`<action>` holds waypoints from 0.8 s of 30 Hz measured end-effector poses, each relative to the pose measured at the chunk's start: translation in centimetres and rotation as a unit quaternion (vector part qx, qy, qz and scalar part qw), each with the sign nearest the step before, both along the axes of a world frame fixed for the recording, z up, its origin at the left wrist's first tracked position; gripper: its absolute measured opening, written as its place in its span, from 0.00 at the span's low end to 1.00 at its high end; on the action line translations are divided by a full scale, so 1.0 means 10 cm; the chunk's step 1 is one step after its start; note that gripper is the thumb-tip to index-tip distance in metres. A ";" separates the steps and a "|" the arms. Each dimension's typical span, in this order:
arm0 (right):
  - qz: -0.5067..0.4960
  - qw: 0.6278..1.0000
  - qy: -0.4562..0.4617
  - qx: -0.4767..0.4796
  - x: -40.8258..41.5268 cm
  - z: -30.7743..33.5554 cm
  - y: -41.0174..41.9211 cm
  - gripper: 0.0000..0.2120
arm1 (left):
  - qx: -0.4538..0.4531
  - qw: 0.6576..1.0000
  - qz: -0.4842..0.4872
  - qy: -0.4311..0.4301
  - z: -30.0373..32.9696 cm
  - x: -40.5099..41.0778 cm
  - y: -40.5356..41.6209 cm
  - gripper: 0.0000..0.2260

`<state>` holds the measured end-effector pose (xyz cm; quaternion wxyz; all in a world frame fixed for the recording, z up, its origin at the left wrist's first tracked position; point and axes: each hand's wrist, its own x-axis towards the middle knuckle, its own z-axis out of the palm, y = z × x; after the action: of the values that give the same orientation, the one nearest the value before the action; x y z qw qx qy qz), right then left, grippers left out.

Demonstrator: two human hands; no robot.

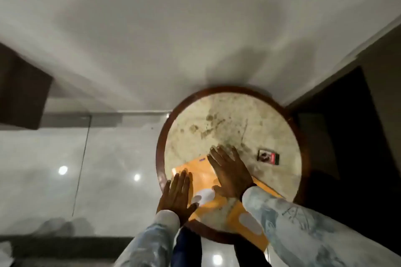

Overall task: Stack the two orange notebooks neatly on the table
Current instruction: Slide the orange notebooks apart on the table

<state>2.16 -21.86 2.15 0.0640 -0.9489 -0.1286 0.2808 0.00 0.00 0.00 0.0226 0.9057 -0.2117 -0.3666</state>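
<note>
Two orange notebooks lie on the near part of a round marble table (217, 119) with a dark wooden rim. The upper notebook (200, 176) has a white oval label and lies under both hands. The second notebook (247, 219) sits nearer and to the right, with its corner hanging past the table's near edge and my right sleeve over part of it. My left hand (176, 195) rests flat, fingers spread, along the upper notebook's left edge. My right hand (230, 171) presses flat on its top right part. Neither hand grips anything.
A small dark card or packet (268, 156) lies on the table to the right of my right hand. The table stands against a white wall. Glossy tiled floor (86, 169) spreads to the left, and a dark opening is at the right.
</note>
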 end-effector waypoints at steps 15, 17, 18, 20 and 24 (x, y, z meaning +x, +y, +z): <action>-0.123 0.992 0.001 -0.025 0.84 -1.05 -0.39 0.50 | -0.052 0.984 -0.136 -0.102 -0.94 1.63 -0.44 0.43; -0.143 0.989 0.012 -0.029 1.07 -1.05 -0.45 0.52 | -0.037 0.984 -0.140 -0.099 -0.92 1.87 -0.57 0.44; -0.148 0.988 0.019 -0.033 1.16 -1.05 -0.47 0.52 | -0.032 0.984 -0.141 -0.101 -0.91 1.96 -0.62 0.44; -0.151 0.987 0.021 -0.042 1.28 -1.05 -0.50 0.52 | -0.025 0.985 -0.140 -0.102 -0.88 2.05 -0.70 0.44; -0.183 0.981 -0.057 -0.010 1.14 -0.95 -0.51 0.45 | -0.019 0.990 -0.095 -0.105 -0.79 1.88 -0.82 0.38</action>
<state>13.58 -26.95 -7.39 0.0971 -0.9714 0.0469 0.2115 18.80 -8.18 -7.90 -0.0179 0.9143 -0.3050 -0.2658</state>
